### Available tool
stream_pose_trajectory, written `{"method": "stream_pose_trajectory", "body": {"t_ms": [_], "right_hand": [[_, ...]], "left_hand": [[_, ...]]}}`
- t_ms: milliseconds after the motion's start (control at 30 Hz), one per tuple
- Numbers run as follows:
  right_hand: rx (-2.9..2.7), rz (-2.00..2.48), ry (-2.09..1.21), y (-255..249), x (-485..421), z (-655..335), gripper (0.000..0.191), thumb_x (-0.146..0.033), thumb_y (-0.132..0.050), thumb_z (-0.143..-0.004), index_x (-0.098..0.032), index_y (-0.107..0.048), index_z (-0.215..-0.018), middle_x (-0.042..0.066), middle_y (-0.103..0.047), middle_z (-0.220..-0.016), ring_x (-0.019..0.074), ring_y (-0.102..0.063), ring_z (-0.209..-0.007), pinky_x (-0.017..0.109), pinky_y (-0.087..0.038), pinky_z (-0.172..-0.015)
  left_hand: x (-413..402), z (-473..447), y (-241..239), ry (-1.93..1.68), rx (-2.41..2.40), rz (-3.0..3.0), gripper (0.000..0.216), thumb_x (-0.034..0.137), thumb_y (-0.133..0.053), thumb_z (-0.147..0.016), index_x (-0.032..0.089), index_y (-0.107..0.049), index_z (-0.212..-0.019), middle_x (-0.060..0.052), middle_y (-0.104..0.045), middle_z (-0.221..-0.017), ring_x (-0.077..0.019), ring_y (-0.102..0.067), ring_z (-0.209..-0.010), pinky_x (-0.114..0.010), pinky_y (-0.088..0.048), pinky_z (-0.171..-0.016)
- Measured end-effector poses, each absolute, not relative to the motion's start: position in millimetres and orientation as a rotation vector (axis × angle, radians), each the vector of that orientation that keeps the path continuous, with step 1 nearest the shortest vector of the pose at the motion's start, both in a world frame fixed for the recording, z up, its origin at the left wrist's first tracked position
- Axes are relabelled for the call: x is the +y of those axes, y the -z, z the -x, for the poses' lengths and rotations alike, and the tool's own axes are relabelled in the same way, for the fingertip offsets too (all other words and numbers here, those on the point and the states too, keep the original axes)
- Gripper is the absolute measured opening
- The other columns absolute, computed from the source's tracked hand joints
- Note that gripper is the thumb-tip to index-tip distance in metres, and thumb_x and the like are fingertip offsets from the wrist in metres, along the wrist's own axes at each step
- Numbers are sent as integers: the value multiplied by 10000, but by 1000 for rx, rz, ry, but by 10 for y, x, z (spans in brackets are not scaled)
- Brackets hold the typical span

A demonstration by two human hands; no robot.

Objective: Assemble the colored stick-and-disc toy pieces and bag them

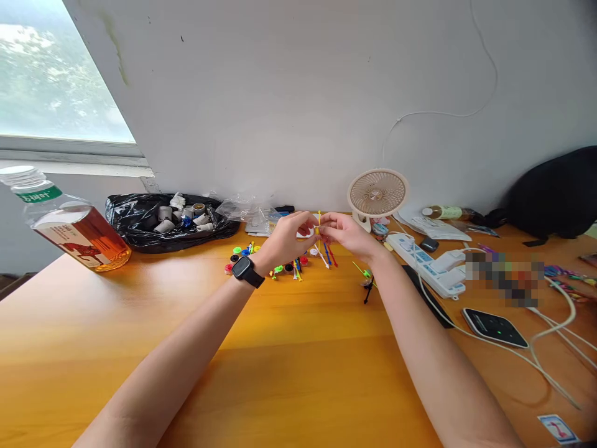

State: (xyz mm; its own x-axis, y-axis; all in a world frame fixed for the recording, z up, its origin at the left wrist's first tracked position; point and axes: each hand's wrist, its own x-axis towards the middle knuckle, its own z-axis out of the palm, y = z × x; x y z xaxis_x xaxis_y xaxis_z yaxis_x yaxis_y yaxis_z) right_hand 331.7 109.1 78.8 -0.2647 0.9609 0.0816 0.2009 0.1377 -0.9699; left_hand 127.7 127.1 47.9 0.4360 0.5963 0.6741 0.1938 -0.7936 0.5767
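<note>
My left hand (293, 236), with a black watch on its wrist, is closed with its fingertips on a thin yellow plastic stick (319, 218). From the other side, my right hand (347, 234) pinches the same stick, which stands upright between the hands above the table. Fingers partly hide its lower part. Beneath and beside the hands lie several small round coloured pieces (234, 258) and thin arrow-like sticks, among them a white stick (321, 256) and a red stick (332, 256). Near my right wrist are a green stick (359, 269) and a black stick (369, 292).
A large bottle of amber liquid (88, 233) stands left on the wooden table (280, 373). Behind are a black plastic bag (135, 227) holding grey pieces and a small fan (378, 193). To the right lie a power strip (424, 264), cables, and a phone-like device (495, 327).
</note>
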Motion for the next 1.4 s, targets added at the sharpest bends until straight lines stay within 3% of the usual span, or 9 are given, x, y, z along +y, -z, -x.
{"method": "stream_pose_trajectory", "body": {"t_ms": [267, 433, 533, 733, 867, 1000, 1067, 1200, 1400], "right_hand": [[-1711, 1142, -1337, -784, 1054, -3333, 206, -257, -770, -797, -207, -605, -909, 9, -704, -719, 165, -678, -679, 292, -553, -671], [-1761, 1096, -1323, -746, 1058, -3307, 199, -276, -728, -799, -202, -584, -916, -28, -633, -647, 127, -576, -579, 245, -436, -566], [-1809, 1114, -1237, -702, 1088, -3314, 146, -302, -670, -844, -201, -584, -905, -62, -534, -630, 96, -437, -538, 227, -305, -521], [-2057, 1538, -890, -469, 1255, -3482, 103, -224, -553, -924, -190, -637, -974, -8, -626, -729, 144, -515, -636, 246, -342, -574], [-2164, 1859, -615, -307, 1360, -3576, 115, -172, -578, -934, -165, -677, -991, 53, -721, -802, 175, -609, -694, 266, -370, -605], [-2172, 1915, -542, -380, 1381, -3765, 128, -213, -639, -932, -167, -698, -1035, 87, -767, -968, 200, -672, -839, 270, -434, -704], [-2189, 1961, -524, -508, 1343, -3931, 97, -263, -687, -907, -169, -704, -925, 100, -769, -996, 217, -679, -866, 283, -442, -718], [-2430, 2104, -841, -769, 1191, -4265, 295, -449, -843, -740, -199, -729, -847, 52, -766, -900, 236, -691, -854, 295, -447, -710], [-2538, 2122, -1265, -795, 1090, -4377, 416, -355, -927, -485, -223, -816, -863, 11, -791, -880, 239, -723, -870, 287, -479, -734]], "left_hand": [[1259, -1250, -494, -1166, 702, -2371, 60, 160, -709, -840, 177, -680, -891, -2, -700, -795, -136, -657, -742, -250, -507, -698], [1262, -1267, -481, -1149, 666, -2258, 90, 126, -685, -787, 167, -654, -861, 9, -686, -771, -119, -639, -713, -228, -502, -676], [1258, -1266, -491, -1130, 633, -2218, 130, 118, -673, -785, 163, -686, -906, 7, -699, -785, -117, -651, -719, -225, -513, -692], [1185, -1322, -411, -885, 662, -2214, 121, 201, -783, -794, 160, -678, -836, -11, -723, -747, -141, -686, -673, -231, -500, -615], [1043, -1483, -253, -602, 540, -2473, 136, 191, -785, -848, 192, -781, -984, -71, -799, -1025, -209, -742, -909, -301, -550, -800], [989, -1539, -167, -394, 579, -2636, 147, 218, -827, -846, 219, -831, -994, -74, -801, -1040, -271, -709, -1093, -337, -527, -922], [1020, -1499, -174, -350, 639, -2661, 173, 229, -852, -827, 216, -836, -998, -74, -794, -1061, -268, -698, -1092, -327, -522, -894], [1125, -1371, -244, -299, 748, -2716, 173, 212, -876, -783, 230, -839, -951, -55, -788, -993, -253, -686, -1036, -305, -498, -813], [1191, -1254, -371, -408, 717, -2668, 314, 338, -898, -765, 235, -825, -1053, -41, -787, -1006, -212, -693, -900, -292, -499, -770]]}}
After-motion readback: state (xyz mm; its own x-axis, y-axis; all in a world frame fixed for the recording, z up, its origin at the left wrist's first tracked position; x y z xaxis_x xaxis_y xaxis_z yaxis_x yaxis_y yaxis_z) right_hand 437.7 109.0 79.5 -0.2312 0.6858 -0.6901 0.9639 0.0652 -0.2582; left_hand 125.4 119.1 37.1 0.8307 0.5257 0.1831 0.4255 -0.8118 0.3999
